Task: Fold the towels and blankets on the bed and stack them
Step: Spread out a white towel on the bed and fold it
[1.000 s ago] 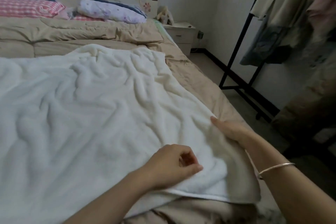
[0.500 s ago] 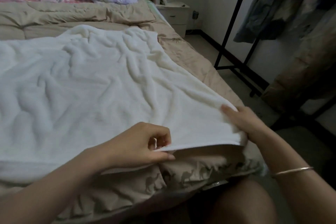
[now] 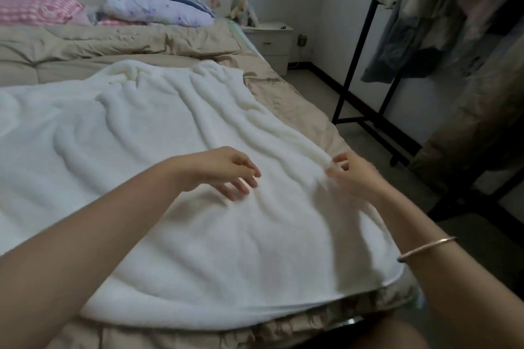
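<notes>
Across the bed (image 3: 113,45) the blanket (image 3: 170,136) lies spread but rumpled. Our left hand (image 3: 224,170) hovers over it, loose and empty; our right hand (image 3: 351,176) pinches its right edge. We judge we're flattening it before the first fold, which needs both corners gripped.

Bare forearms (image 3: 113,224) — thin metal bangle (image 3: 428,247) on right wrist (image 3: 408,224).

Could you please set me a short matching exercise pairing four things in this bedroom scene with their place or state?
Things:
1. white blanket
2. left hand
3. right hand
4. nightstand

Place or state:
A. beside the head of the bed
B. pinches the blanket's right edge
C. spread out and wrinkled
D. fingers loose, holding nothing

Pairs: 1-C, 2-D, 3-B, 4-A
</notes>
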`<state>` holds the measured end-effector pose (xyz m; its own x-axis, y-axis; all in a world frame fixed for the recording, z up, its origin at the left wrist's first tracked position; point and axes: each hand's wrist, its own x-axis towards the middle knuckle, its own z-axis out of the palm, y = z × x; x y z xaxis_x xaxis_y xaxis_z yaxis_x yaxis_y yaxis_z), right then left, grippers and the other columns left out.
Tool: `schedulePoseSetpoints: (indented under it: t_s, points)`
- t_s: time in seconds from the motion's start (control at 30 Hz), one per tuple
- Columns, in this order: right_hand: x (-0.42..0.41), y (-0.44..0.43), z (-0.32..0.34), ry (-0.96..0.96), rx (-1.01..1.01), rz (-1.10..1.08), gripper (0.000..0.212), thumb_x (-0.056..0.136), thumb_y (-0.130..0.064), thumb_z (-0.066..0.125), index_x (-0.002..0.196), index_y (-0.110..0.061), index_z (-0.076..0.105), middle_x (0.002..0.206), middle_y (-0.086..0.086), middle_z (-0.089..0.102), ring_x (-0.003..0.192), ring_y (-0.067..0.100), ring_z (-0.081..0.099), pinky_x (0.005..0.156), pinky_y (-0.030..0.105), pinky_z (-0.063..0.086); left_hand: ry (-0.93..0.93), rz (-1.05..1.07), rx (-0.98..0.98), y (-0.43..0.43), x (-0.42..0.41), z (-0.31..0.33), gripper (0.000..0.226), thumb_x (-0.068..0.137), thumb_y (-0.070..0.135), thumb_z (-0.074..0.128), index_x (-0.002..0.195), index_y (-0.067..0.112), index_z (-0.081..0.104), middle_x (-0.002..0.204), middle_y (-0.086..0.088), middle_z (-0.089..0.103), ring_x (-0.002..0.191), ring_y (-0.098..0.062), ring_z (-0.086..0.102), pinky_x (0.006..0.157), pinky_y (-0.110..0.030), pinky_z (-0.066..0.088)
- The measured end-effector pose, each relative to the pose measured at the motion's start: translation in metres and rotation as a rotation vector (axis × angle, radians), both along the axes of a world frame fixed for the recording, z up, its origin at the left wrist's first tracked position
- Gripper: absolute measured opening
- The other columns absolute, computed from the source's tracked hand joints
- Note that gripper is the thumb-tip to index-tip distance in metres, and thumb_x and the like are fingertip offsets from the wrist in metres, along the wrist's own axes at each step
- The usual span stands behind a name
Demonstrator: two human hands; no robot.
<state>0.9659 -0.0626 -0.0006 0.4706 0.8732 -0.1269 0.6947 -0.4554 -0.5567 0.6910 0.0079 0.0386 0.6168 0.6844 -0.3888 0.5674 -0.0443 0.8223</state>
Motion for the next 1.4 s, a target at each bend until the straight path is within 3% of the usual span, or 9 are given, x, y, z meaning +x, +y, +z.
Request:
schedulePoseSetpoints:
  t_s: [0.13,0.23,0.3,0.53,0.63,0.77,0.97,1.17,1.4]
  points:
    - [-0.015,0.087,-0.001,0.055,0.042,0.004,0.043,0.096,-0.045,0.039,0.071,-0.015,0.058,0.078,0.006,0.062,0.08,0.025,0.059,0.07,0.032,0.045,-0.048,0.415,0.191,0.079,0.007,-0.029,0.022,0.094,0.008,0.047,0.095,0.014,0.068,0.108,-0.007,0.069,0.088,-0.019,0.066,0.071,-0.033,0.056]
    - [-0.009,0.154,-0.007,0.246,0.046,-0.097,0.052,0.095,-0.052,0.034,0.096,-0.012,0.068,0.112,0.015,0.065,0.098,0.028,0.061,0.091,0.035,0.049,-0.009,0.516,0.306,0.128,0.01,-0.041,0.027,0.088,0.009,0.048,0.081,0.027,0.067,0.104,0.001,0.07,0.099,-0.02,0.065,0.088,-0.036,0.055]
    - [-0.012,0.194,-0.001,0.378,0.026,-0.083,0.049,0.098,-0.048,0.032,0.089,-0.015,0.068,0.106,0.013,0.069,0.078,0.019,0.061,0.074,0.026,0.049,0.017,0.557,0.381,0.162,0.015,-0.042,0.027,0.086,0.01,0.048,0.08,0.03,0.066,0.104,0.005,0.07,0.103,-0.018,0.063,0.093,-0.035,0.052]
    - [-0.031,0.321,-0.016,0.678,-0.083,-0.048,0.042,0.097,-0.044,0.034,0.077,-0.013,0.056,0.066,0.005,0.052,0.047,0.017,0.042,0.047,0.022,0.035,0.05,0.554,0.447,0.262,0.041,-0.046,0.033,0.087,0.012,0.046,0.113,0.023,0.063,0.119,0.004,0.06,0.108,-0.018,0.058,0.09,-0.028,0.048]
    - [-0.041,0.357,-0.02,0.778,-0.229,-0.002,0.036,0.096,-0.041,0.043,0.083,-0.013,0.062,0.076,0.008,0.061,0.061,0.021,0.056,0.062,0.025,0.047,0.097,0.551,0.455,0.292,0.049,-0.058,0.04,0.089,0.016,0.047,0.127,0.022,0.057,0.129,0.001,0.056,0.119,-0.019,0.053,0.102,-0.033,0.043]
    - [-0.023,0.383,-0.011,0.727,-0.263,-0.022,0.04,0.092,-0.043,0.056,0.109,-0.008,0.062,0.106,0.006,0.066,0.098,0.024,0.063,0.094,0.033,0.047,0.18,0.5,0.522,0.315,0.059,-0.078,0.042,0.097,0.029,0.045,0.138,0.024,0.048,0.136,0.001,0.054,0.125,-0.021,0.049,0.102,-0.029,0.039]
    - [0.062,0.395,0.004,0.572,0.008,-0.252,0.04,0.076,-0.028,0.08,0.098,-0.002,0.06,0.1,0.009,0.064,0.088,0.029,0.062,0.079,0.041,0.051,0.228,0.312,0.778,0.335,0.098,-0.096,0.054,0.1,0.044,0.032,0.151,0.025,0.028,0.157,0.004,0.027,0.146,-0.014,0.019,0.119,-0.036,0.018]
    - [0.071,0.423,0.001,0.783,-0.096,-0.128,0.036,0.09,-0.05,0.054,0.095,-0.016,0.066,0.086,0.005,0.067,0.076,0.021,0.062,0.075,0.028,0.048,0.49,0.199,0.801,0.347,0.116,-0.121,0.065,0.098,0.055,0.019,0.155,0.026,0.007,0.163,-0.002,-0.003,0.149,-0.015,-0.006,0.121,-0.041,-0.002]
    - [0.085,0.474,0.018,0.332,-0.041,-0.229,0.031,0.095,-0.014,0.047,0.123,-0.006,0.059,0.119,0.009,0.062,0.102,0.022,0.059,0.083,0.027,0.046,0.544,0.239,0.805,0.401,0.113,-0.114,0.071,0.096,0.062,0.013,0.155,0.024,0.005,0.163,-0.006,-0.005,0.149,-0.016,-0.01,0.12,-0.044,-0.004]
